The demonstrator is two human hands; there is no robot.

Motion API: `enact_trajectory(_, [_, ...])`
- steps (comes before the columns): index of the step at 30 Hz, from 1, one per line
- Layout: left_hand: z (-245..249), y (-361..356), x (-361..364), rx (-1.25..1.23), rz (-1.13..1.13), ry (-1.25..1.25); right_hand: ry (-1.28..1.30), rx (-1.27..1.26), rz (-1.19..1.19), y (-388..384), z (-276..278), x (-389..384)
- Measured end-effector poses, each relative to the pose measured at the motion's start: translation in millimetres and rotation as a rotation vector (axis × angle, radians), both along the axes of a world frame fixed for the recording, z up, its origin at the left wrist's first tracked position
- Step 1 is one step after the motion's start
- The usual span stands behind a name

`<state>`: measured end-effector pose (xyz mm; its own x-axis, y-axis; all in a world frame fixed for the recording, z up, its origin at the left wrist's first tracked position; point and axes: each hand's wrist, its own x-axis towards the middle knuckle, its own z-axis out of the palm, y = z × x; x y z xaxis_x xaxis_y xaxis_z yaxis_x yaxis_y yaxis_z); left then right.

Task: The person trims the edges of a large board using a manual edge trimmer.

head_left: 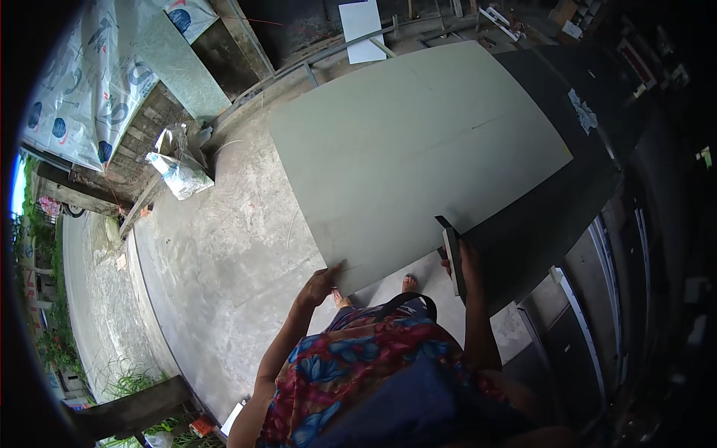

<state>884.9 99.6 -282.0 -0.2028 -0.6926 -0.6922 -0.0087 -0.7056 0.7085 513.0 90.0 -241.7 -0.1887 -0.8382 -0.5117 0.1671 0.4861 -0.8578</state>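
A large, thin, pale grey-green sheet (pixel 403 142) spreads out in front of me, its near corner close to my body. At that corner my left hand (pixel 321 285) grips the edge, with fingertips on the top face and the rest of the hand beside the edge. My right hand (pixel 467 267) is closed around a narrow, straight bar-like tool (pixel 453 261) with a light face and a dark strip jutting from its upper end. The tool stands at the sheet's near edge, and the strip overlaps the sheet in this view.
Under the sheet's right side is a dark flat surface (pixel 538 216) with a crumpled scrap (pixel 582 112) on it. Long metal strips (pixel 582 313) lie at the right. A plastic bag (pixel 179 168) sits on the concrete floor (pixel 231 224) at the left. A white board (pixel 362 33) leans at the back.
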Motion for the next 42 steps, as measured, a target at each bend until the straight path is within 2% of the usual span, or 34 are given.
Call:
enact_trajectory(3, [9.3,-4.0,5.7,0.028,-0.05,0.126,0.015,0.008,-0.071,-0.1,-0.7,11.7])
enact_trajectory(5, [3.2,-9.8,14.1,-0.144,-0.122,0.02,0.018,0.018,-0.117,-2.3,0.2,13.7])
enact_trajectory(7, [-88.1,-26.5,32.2,-0.02,0.056,0.26,0.043,-0.002,-0.13,-2.4,-2.0,13.4])
enact_trajectory(10, [-25.1,-31.8,-1.0,-0.081,0.094,0.108,0.081,-0.034,-0.152,-1.1,1.5,4.4])
enact_trajectory(11, [-42.8,-33.9,0.7,-0.095,0.04,0.061,0.096,-0.062,-0.181,-2.0,0.3,-1.1])
enact_trajectory(14, [-37.5,-38.8,-2.7,-0.263,0.042,0.022,0.101,-0.098,-0.258,-8.5,9.3,-20.3])
enact_trajectory(15, [-33.3,-37.7,-9.3,-0.446,0.053,-0.072,0.097,-0.099,-0.28,-10.0,12.9,-29.1])
enact_trajectory(16, [-43.9,-37.8,-1.5,-0.635,-0.096,-0.182,0.067,-0.12,-0.286,-11.5,12.4,-40.0])
enact_trajectory(17, [-55.9,-37.9,-0.1,-0.521,0.018,-0.078,0.036,-0.141,-0.289,-13.7,9.1,-51.4])
enact_trajectory(19, [-12.0,-35.7,-14.1,-0.299,0.248,0.071,-0.02,-0.157,-0.29,-19.8,3.4,-74.3])
enact_trajectory(20, [16.4,-33.8,-23.0,-0.314,0.299,0.006,-0.044,-0.149,-0.287,-22.7,0.2,-85.7])
enact_trajectory(22, [36.0,-33.2,-28.4,-0.294,0.398,-0.05,-0.103,-0.146,-0.299,-30.8,0.3,-103.5])
enact_trajectory(23, [36.9,-33.3,-22.8,-0.332,0.389,-0.021,-0.137,-0.15,-0.314,-35.7,2.7,-110.9])
enact_trajectory(27, [93.9,-27.8,-46.1,-0.333,0.46,-0.071,-0.316,-0.222,-0.389,-52.1,14.6,-130.4])
enact_trajectory(30, [111.6,-16.4,-60.3,-0.299,0.449,-0.139,-0.471,-0.351,-0.296,-64.8,-1.4,-151.9])
enact_trajectory(33, [120.5,-3.5,-82.3,-0.243,0.568,-0.206,-0.341,-0.342,-0.402,-72.7,-2.0,-160.1])
enact_trajectory(36, [120.1,3.9,-91.4,-0.253,0.556,-0.135,-0.33,-0.502,-0.551,-72.5,-4.8,-157.6])
enact_trajectory(39, [129.5,4.6,-95.6,-0.226,0.543,-0.155,-0.419,-0.452,-0.739,-67.9,-0.3,-145.2])
enact_trajectory(42, [144.8,3.5,-98.6,-0.259,0.507,-0.127,-0.422,-0.397,-0.752,-67.3,-20.3,-154.3])
